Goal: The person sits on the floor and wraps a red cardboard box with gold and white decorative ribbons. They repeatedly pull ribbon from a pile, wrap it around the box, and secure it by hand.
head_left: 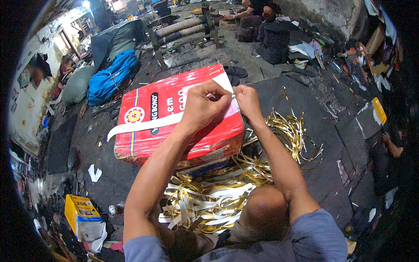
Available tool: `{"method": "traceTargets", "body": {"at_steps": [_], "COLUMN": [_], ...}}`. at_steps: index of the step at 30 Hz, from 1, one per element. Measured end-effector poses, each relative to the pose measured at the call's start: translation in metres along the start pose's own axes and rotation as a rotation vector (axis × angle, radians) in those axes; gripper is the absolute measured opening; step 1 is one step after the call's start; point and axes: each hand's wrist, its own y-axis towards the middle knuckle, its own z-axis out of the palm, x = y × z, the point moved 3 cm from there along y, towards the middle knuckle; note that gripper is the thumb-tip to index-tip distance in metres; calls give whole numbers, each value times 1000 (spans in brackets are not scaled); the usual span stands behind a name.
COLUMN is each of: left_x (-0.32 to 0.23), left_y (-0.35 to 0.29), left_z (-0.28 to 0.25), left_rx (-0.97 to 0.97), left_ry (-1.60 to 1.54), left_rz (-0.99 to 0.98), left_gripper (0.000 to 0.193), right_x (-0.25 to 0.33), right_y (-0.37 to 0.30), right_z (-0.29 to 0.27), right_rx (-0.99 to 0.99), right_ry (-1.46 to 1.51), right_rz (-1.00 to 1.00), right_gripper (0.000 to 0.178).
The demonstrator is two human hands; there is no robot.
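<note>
A red cardboard box (209, 142) stands before me, and both my hands work over its far right corner. A white strip (146, 125) lies across the box top, its free end curling past the left edge, and runs to my left hand (204, 105). That hand is closed in a pinch, seemingly on the strip, though its fingers hide the spot. Close beside it, my right hand (248, 104) is closed with thumb and fingertips together. Whatever small thing it grips by the left fingertips is too hidden to name. White material (224, 82) shows on the box beyond the hands.
White and gold strips (205, 203) are heaped by my knees, with more gold strips (294, 137) right of the box. A yellow box (82, 209) stands at lower left. Blue sheeting (111, 76) and a pair of sandals (235, 72) lie farther off. People (273, 37) sit at the back.
</note>
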Motion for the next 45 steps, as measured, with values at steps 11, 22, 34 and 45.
{"method": "traceTargets", "body": {"at_steps": [11,22,34,45], "left_x": [-7,-1,-1,-20], "left_y": [5,8,3,5], "left_z": [1,3,-1,-8], "left_rx": [8,7,26,86], "left_ry": [51,6,-9,232], "left_rz": [45,25,-51,235], "left_gripper": [5,3,4,7], "right_x": [-146,-280,-282,-319], "right_y": [-45,-115,-179,-181], "right_z": [51,67,47,48], "right_rx": [-62,99,244,148], "right_ry": [69,-343,-563,-522], "right_rz": [57,355,352,632], "right_gripper": [32,39,29,29]}}
